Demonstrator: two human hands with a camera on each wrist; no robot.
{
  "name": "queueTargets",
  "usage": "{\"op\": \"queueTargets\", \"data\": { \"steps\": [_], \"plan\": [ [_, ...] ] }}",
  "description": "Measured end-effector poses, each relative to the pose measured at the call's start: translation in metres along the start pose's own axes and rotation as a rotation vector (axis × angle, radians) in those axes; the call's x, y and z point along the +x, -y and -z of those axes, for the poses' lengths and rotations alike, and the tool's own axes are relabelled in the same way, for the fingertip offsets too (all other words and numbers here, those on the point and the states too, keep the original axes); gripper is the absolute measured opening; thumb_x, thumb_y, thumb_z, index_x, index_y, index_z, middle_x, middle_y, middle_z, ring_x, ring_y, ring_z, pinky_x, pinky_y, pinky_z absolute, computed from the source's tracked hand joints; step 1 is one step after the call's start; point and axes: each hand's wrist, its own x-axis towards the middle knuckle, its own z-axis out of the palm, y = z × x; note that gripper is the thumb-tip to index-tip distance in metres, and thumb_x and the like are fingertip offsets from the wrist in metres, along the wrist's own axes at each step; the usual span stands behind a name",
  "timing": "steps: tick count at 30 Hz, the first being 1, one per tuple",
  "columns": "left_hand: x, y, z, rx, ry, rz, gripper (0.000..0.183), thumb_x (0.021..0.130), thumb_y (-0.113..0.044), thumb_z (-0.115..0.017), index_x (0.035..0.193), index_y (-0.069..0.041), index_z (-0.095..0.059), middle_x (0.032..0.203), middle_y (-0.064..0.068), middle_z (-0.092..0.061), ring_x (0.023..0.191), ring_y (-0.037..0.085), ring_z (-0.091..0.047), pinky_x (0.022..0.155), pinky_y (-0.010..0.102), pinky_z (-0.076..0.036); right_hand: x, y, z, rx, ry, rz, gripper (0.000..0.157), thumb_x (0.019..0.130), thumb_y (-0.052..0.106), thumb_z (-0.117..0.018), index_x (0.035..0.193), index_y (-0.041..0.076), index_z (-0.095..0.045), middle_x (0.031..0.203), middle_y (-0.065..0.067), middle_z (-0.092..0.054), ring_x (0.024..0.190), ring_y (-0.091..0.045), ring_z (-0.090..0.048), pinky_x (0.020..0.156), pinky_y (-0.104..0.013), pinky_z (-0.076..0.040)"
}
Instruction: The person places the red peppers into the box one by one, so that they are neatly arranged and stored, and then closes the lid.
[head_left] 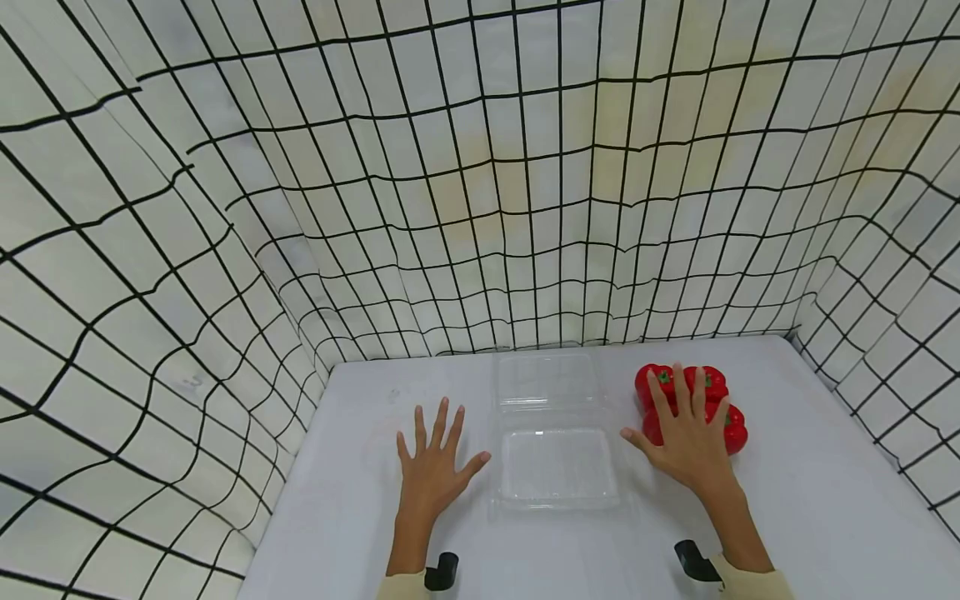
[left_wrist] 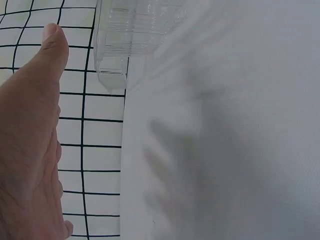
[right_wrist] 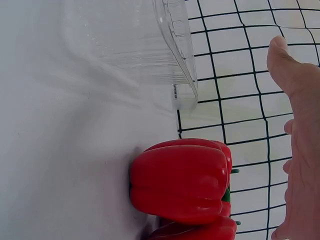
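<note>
I am holding both of my grips with their fingers straight and apart, and nothing is being held in either one. My left grip (head_left: pixel 431 477) is hovering over the tabletop (head_left: pixel 352 475), just beside the clear plastic container (head_left: pixel 558 471). My right grip (head_left: pixel 686 442) is hovering above the red peppers (right_wrist: pixel 180 182), apart from them, as the right wrist view is showing. The container is lying unfolded between my grips, I suppose so that both are having easy access to it. The peppers are standing close together on its right side, stems upward, probably because this is making them convenient for my right grip. I am counting one container, in two halves, and four peppers, although my grip is partly covering the group.
</note>
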Motion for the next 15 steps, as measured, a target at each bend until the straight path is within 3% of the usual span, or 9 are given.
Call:
{"op": "queueTargets", "data": {
  "steps": [5,8,12,15],
  "plan": [
    [-0.001,-0.002,0.000,-0.015,0.016,-0.004,0.090,0.084,-0.074,-0.049,0.156,-0.026,-0.025,0.166,0.000,-0.009,0.152,0.041,-0.003,0.113,0.074,-0.011,-0.001,-0.001,0.002,0.000,-0.019,-0.023,0.103,0.076,0.050,-0.075,0.156,0.013,-0.021,0.160,-0.024,-0.011,0.148,-0.049,0.000,0.103,-0.084,-0.012],
    [-0.002,-0.004,-0.001,-0.059,0.039,-0.020,0.090,0.086,-0.072,-0.050,0.157,-0.024,-0.022,0.166,0.000,-0.009,0.151,0.041,-0.007,0.112,0.072,-0.020,-0.001,-0.004,0.005,0.033,-0.058,-0.067,0.098,0.078,0.041,-0.076,0.155,0.011,-0.023,0.159,-0.025,-0.015,0.147,-0.050,-0.004,0.103,-0.083,-0.015],
    [-0.004,-0.007,-0.005,-0.172,0.072,-0.050,0.089,0.089,-0.065,-0.052,0.157,-0.019,-0.019,0.166,0.001,-0.010,0.149,0.042,-0.019,0.106,0.069,-0.035,-0.003,-0.009,0.009,0.124,-0.133,-0.164,0.087,0.084,0.031,-0.073,0.153,0.006,-0.026,0.157,-0.028,-0.018,0.147,-0.051,-0.005,0.104,-0.082,-0.014],
    [-0.009,-0.008,-0.010,-0.299,0.109,-0.048,0.088,0.091,-0.057,-0.056,0.158,-0.017,-0.016,0.166,0.001,-0.009,0.148,0.040,-0.025,0.103,0.069,-0.039,-0.007,-0.014,0.010,0.191,-0.179,-0.257,0.081,0.088,0.026,-0.070,0.152,0.002,-0.027,0.157,-0.029,-0.020,0.148,-0.051,-0.006,0.105,-0.080,-0.014]
  ]
}}
